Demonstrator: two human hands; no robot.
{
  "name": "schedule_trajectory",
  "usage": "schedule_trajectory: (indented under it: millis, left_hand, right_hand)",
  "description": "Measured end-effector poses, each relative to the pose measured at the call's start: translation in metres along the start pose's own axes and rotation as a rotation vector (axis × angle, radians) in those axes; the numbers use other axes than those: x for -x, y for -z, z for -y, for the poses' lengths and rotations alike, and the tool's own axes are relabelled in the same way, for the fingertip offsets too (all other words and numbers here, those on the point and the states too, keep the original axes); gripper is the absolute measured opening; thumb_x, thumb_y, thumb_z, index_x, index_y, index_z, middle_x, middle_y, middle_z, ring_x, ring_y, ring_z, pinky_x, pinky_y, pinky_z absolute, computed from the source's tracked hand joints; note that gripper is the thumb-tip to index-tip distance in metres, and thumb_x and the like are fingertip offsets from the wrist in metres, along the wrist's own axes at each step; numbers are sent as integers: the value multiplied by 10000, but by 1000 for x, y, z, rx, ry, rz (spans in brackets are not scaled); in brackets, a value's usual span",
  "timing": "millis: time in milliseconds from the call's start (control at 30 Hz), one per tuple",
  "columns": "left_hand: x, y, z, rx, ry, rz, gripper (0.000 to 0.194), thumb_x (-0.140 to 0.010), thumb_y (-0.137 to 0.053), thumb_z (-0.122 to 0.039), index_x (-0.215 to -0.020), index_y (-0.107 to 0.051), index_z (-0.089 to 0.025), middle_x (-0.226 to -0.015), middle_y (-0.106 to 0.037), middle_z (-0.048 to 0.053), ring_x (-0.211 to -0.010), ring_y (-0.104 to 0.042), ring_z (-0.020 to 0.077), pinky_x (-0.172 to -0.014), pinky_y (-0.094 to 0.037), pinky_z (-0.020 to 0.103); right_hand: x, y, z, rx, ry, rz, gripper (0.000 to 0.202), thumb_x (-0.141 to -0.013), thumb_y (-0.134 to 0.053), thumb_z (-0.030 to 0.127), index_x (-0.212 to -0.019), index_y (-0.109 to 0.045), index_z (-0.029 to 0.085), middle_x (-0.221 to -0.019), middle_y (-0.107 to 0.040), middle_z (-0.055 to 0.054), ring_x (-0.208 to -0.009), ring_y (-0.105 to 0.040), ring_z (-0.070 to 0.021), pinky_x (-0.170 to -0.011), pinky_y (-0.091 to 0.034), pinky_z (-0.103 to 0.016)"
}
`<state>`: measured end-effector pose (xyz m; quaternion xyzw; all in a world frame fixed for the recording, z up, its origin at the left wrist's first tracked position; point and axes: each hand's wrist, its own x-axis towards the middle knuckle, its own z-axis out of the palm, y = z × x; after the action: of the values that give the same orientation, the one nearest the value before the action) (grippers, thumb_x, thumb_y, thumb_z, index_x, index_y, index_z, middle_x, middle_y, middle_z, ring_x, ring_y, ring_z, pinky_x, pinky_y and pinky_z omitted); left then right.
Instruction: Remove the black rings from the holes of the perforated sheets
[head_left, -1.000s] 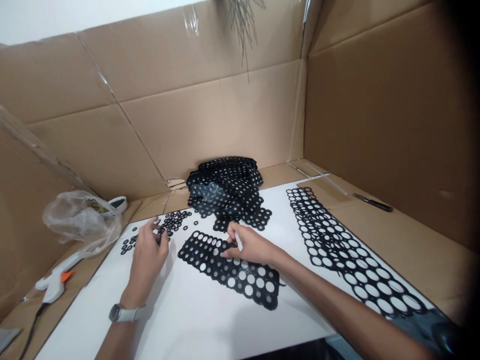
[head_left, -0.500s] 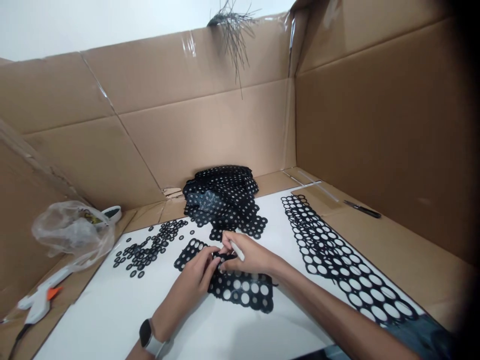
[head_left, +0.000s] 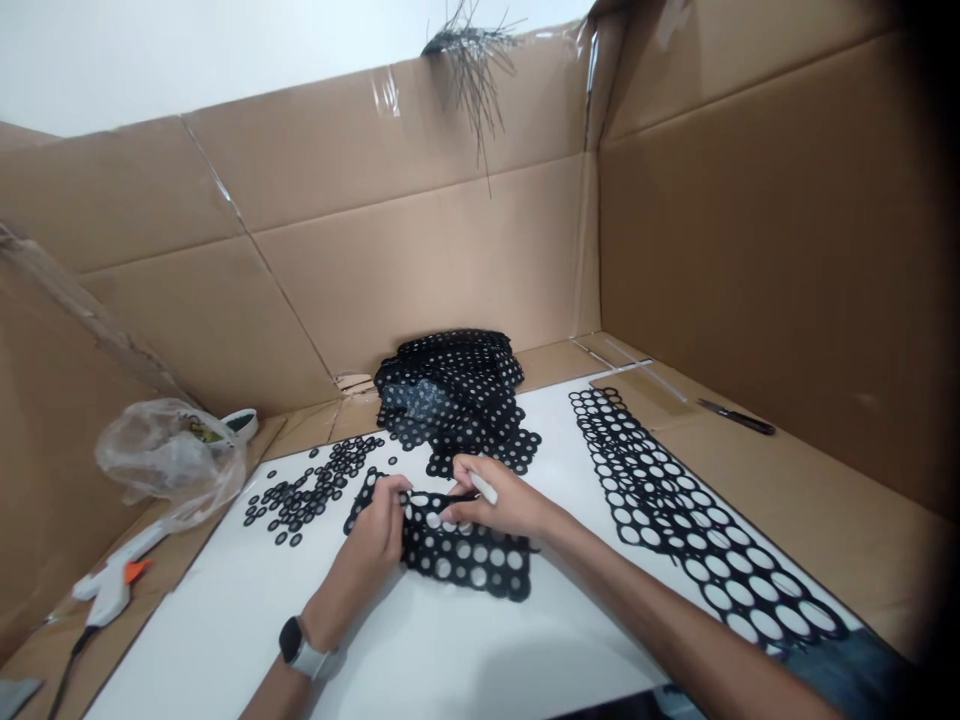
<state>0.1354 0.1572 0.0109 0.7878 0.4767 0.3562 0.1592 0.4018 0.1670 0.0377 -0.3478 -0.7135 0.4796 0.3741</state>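
Observation:
Over the white board, my left hand (head_left: pixel 381 522) is closed on the upper left part of a black mesh piece (head_left: pixel 486 566) made of joined rings. My right hand (head_left: pixel 506 500) grips a slim white tool (head_left: pixel 483 487) at the mesh's upper edge, fingers pressed together. The tool's tip is hidden by my fingers, so its kind does not show. Part of the mesh hangs below both hands, slightly tilted. Left of it, many loose black rings (head_left: pixel 311 492) lie scattered. Just beyond my hands a heap of black ring mesh (head_left: pixel 465 385) is bunched up.
A long black ring strip (head_left: pixel 667 505) runs down the right. Past it lies a small knife-like tool (head_left: pixel 736 416). At left are a glue gun (head_left: pixel 112 590), a clear plastic bag (head_left: pixel 161 465) and a white container (head_left: pixel 241 425). Cardboard walls (head_left: pixel 420 240) enclose the board (head_left: pixel 247 610).
My left hand has shifted left and up, away from my right fingers, drawing the mesh's upper edge out between them. The whole view has swung slightly.

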Motion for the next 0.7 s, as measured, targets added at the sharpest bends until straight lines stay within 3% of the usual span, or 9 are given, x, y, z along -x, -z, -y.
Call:
schedule_trajectory:
  millis: [100, 200, 267, 367, 433, 500, 600, 633, 700]
  left_hand:
    - [-9, 8, 19, 29, 67, -145, 229, -1147, -378, -418, -1235, -518, -260, -957, -660, 40, -760, -671, 207, -704, -553, 345]
    - [-19, 22, 43, 53, 144, -267, 320, -1136, -301, -544, -1189, -470, -277, -755, -525, -44, -569, -550, 175, -570, -497, 294]
    - [-22, 39, 58, 22, 199, -346, 343, -1109, -303, -566, -1200, -456, -273, -731, -511, -55, -567, -557, 186, -577, -522, 309]
    - [-22, 68, 70, -132, 279, -505, 467, -1019, -494, -527, -1350, -467, -198, -1075, -671, 116, -991, -714, 319, -895, -617, 542]
    - [-20, 79, 68, -257, 311, -594, 659, -972, -586, -476, -1490, -421, -103, -1406, -579, 274, -1390, -563, 453, -1165, -442, 722]
    - [-19, 75, 59, -337, 311, -602, 759, -980, -606, -447, -1585, -372, -52, -1597, -429, 343, -1579, -354, 512, -1274, -270, 768]
    - [-21, 50, 32, -422, 234, -490, 691, -1008, -625, -445, -1592, -465, -114, -1715, -333, 322, -1634, -266, 544, -1275, -276, 764]
    - [-21, 40, 20, -480, 169, -441, 613, -1027, -609, -440, -1545, -523, -124, -1717, -333, 321, -1633, -252, 558, -1253, -292, 776]
    - [-22, 19, -2, -516, 4, -321, 380, -1074, -559, -408, -1355, -638, -165, -1580, -517, 287, -1554, -390, 517, -1204, -366, 734]
  right_hand:
    - [-2, 4, -1, 39, -7, -23, 444, -814, -870, 298, -860, -431, 249, -908, -657, 26, -813, -603, -202, -701, -432, -264]
    - [-2, 8, -5, 70, -2, -7, 413, -785, -872, 231, -858, -465, 242, -918, -647, 33, -859, -578, -205, -732, -416, -261]
    - [-2, 9, -10, 76, -15, -15, 429, -768, -880, 219, -859, -461, 241, -920, -637, 38, -885, -577, -209, -761, -420, -264]
    - [-2, 7, -21, 71, -42, -37, 444, -768, -880, 220, -868, -448, 244, -951, -650, 29, -932, -600, -224, -798, -441, -280]
    - [-1, 5, -26, 70, -47, -51, 431, -783, -858, 200, -886, -442, 247, -1005, -684, 8, -960, -625, -239, -823, -456, -301]
    - [0, 2, -29, 72, -40, -64, 415, -797, -831, 171, -904, -437, 250, -1068, -720, -14, -983, -645, -251, -849, -465, -323]
    - [3, -1, -29, 76, -23, -71, 384, -821, -788, 151, -913, -430, 254, -1097, -748, -28, -1015, -670, -268, -864, -468, -338]
    - [4, -2, -29, 77, -18, -73, 372, -828, -779, 152, -913, -431, 254, -1093, -750, -28, -1024, -674, -272, -862, -467, -337]
    - [6, -3, -28, 81, -9, -86, 365, -826, -775, 156, -909, -434, 254, -1074, -744, -21, -1021, -673, -271, -852, -462, -331]
